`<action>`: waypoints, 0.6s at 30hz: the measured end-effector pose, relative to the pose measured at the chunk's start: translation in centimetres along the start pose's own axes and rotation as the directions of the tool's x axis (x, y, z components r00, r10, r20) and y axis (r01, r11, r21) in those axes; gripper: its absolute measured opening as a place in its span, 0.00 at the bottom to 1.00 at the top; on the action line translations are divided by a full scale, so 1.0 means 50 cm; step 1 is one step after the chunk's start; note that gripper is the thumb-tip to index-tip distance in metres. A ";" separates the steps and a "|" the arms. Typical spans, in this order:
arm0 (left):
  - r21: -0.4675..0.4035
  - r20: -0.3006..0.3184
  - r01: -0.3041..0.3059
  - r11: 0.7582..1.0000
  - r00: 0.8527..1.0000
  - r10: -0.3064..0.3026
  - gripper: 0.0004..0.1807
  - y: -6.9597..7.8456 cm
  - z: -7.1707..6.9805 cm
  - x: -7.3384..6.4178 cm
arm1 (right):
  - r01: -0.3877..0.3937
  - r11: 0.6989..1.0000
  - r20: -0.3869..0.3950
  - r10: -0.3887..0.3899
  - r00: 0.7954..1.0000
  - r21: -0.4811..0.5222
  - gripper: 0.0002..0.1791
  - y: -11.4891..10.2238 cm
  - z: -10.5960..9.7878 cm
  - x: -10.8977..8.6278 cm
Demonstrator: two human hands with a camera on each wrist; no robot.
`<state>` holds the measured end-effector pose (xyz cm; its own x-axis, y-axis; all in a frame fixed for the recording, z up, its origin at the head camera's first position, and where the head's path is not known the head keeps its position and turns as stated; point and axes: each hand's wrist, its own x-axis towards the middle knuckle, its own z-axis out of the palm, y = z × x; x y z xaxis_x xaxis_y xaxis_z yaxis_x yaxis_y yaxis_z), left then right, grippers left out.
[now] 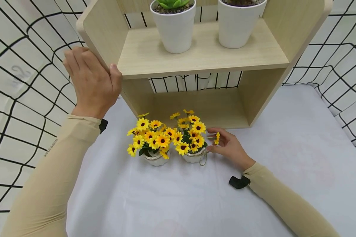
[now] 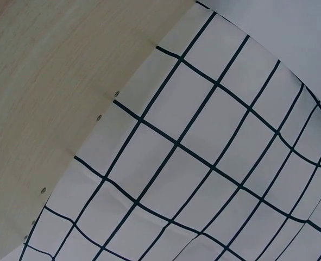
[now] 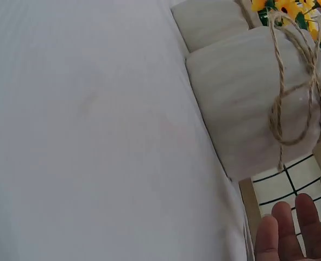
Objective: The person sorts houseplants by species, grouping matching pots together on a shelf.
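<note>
White walls [image 1: 348, 33] at left, right and rear: I log black gridlines [image 2: 177, 143] across all three, wavy in places, with a faint grey mark [image 1: 19, 71] on the left one. Surface: one white cloth [image 1: 166, 204], lightly creased, reaching the right wall's foot. Light: I record it as pale and diffuse, casting a soft grey shadow [image 1: 102, 177] on the cloth's left.

Right hand [image 3: 310, 228] beside pot [image 3: 233, 100] (with twine [image 3: 281, 81])

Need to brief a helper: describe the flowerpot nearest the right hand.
From the wooden shelf, look down to the white cloth, then the right hand. Beside it, the flowerpot with yellow flowers has a dangling twine loop; the neighbouring pot shows none.
</note>
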<state>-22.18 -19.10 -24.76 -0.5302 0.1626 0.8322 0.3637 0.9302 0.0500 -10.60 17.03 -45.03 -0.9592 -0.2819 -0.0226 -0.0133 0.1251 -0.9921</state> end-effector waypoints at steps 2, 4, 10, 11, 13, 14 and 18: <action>0.002 0.002 -0.001 1.000 1.000 0.001 0.26 -0.001 -0.002 0.000 | 0.007 1.000 0.023 -0.007 1.000 -0.011 0.39 0.000 0.008 0.000; 0.004 0.003 -0.001 1.000 1.000 0.001 0.26 -0.001 -0.002 -0.001 | 0.014 1.000 0.035 -0.013 0.999 -0.022 0.41 0.001 0.015 0.001; 0.000 -0.009 -0.002 1.000 1.000 0.002 0.26 0.000 0.002 -0.002 | 0.026 1.000 0.018 -0.026 1.000 -0.005 0.43 0.005 0.031 0.002; -0.004 -0.012 -0.002 1.000 1.000 0.002 0.26 0.000 0.003 -0.002 | 0.028 1.000 0.012 -0.028 1.000 0.000 0.44 0.005 0.033 0.002; -0.002 -0.013 -0.002 1.000 1.000 0.002 0.26 0.000 0.003 -0.002 | 0.031 0.999 0.002 -0.031 1.000 0.012 0.44 0.006 0.038 0.001; 0.000 -0.012 -0.002 1.000 1.000 0.002 0.26 0.000 0.003 -0.002 | 0.031 0.999 -0.002 -0.031 1.000 0.013 0.45 0.007 0.040 0.001; 0.004 -0.008 -0.003 1.000 1.000 0.003 0.26 0.000 0.003 -0.002 | 0.034 0.999 -0.004 -0.034 0.999 0.004 0.46 0.010 0.053 0.001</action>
<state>-22.26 -19.06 -24.91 -0.5228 0.1624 0.8369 0.3621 0.9310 0.0455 -9.93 14.57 -45.84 -0.9594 -0.2819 0.0112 -0.0443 0.1113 -0.9928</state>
